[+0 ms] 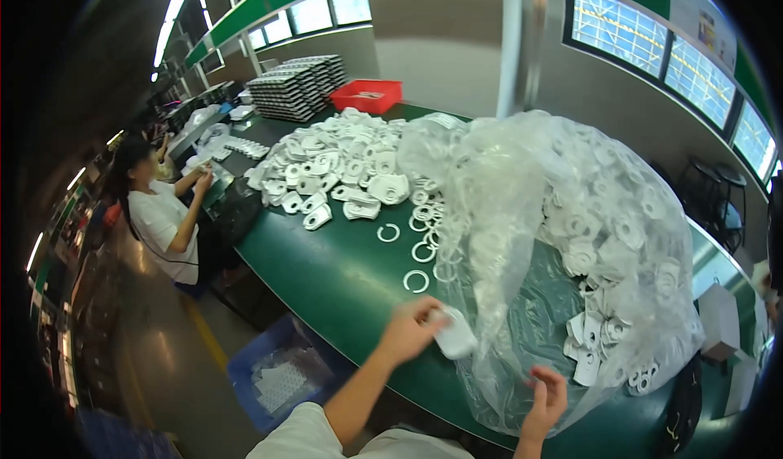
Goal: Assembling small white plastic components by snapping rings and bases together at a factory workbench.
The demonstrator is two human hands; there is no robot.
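Note:
My left hand (410, 328) pinches a white plastic housing (455, 334) by its upper left end, above the green table (326, 271). The housing is flat with rounded corners, and its edges are slightly blurred. To the right of it, my right hand (547, 400) is raised over the edge of a clear plastic bag (497, 296), fingers apart and holding nothing. Inside the bag, many white plastic parts (589, 341) lie loose or show through the film. Just beyond my left hand lie white open rings (416, 281).
A large heap of white plastic parts (326, 161) covers the table's far side. Behind it stand stacked trays (298, 88) and a red bin (367, 96). A blue crate (281, 373) with white pieces sits below the table's left edge. A seated co-worker (163, 206) works at the left.

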